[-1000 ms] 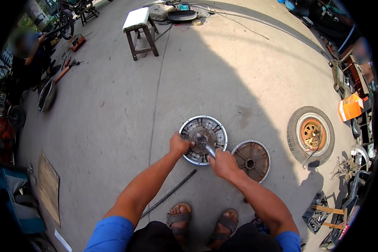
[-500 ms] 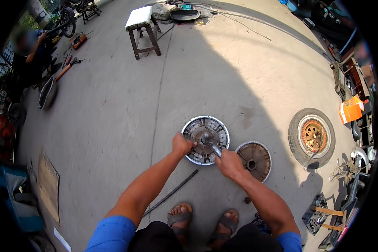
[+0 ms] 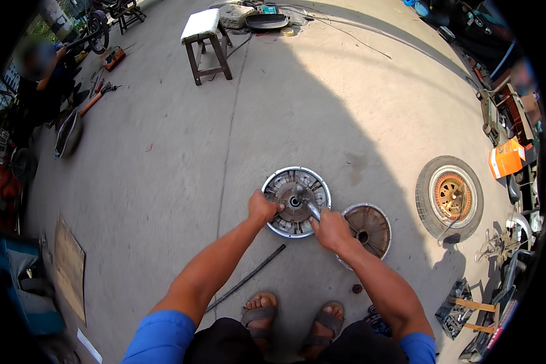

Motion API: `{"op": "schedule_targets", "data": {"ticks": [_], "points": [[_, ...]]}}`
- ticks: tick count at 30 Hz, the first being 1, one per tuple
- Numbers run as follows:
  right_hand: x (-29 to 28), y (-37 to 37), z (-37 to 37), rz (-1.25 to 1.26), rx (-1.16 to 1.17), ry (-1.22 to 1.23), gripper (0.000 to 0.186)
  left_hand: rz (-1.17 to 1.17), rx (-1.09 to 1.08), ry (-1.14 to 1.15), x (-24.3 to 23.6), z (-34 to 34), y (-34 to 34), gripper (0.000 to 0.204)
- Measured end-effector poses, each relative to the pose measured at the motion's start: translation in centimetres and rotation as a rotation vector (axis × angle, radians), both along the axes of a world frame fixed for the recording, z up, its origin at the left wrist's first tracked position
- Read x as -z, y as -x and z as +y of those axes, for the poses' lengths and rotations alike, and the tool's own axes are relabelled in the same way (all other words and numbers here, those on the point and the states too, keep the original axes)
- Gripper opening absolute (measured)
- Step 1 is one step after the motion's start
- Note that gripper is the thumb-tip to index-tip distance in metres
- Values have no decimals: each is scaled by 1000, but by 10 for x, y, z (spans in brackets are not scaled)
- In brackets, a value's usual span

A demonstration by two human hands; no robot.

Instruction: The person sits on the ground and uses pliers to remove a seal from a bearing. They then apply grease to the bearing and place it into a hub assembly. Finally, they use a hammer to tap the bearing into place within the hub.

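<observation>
On the concrete lies a round ribbed metal hub cover with a bright rim and a ring-shaped bearing seat in its middle. My left hand grips its left edge, thumb resting on the inner face and the other fingers mostly hidden. In my right hand is a hammer, held by its metal handle, its head over the cover just by the central hole. Right beside it, a second round cover, brown inside with a hole in its hub, is partly hidden behind my right hand and wrist.
A black rod lies left of my feet, a small dark round part to their right. Farther right are a tyred wheel, an orange box and a crate. A stool stands ahead; a person sits far left.
The hammer head has shifted slightly up and right, baring the hole in the middle of the cover. My left hand stays at the edge.
</observation>
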State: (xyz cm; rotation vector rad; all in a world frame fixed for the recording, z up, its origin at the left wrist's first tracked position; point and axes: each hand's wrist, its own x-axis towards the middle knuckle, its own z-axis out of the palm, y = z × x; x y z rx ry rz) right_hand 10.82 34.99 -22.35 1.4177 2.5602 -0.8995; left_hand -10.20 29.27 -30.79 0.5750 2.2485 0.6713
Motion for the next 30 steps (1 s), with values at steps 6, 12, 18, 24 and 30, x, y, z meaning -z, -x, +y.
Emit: {"op": "schedule_targets", "data": {"ticks": [6, 12, 18, 24, 30], "points": [[-7, -4, -18, -28, 14, 54, 39, -12, 12, -17, -2, -4, -2, 66], [-2, -7, -19, -19, 50, 37, 38, -8, 18, -3, -8, -8, -5, 65], [-14, -6, -20, 6, 27, 43, 38, 6, -1, -13, -7, -4, -2, 65], [-7, -8, -16, -25, 10, 58, 38, -1, -4, -6, -6, -6, -6, 65], [-12, -3, -11, -33, 18, 60, 38, -15, -24, -14, -1, -5, -3, 64]]}}
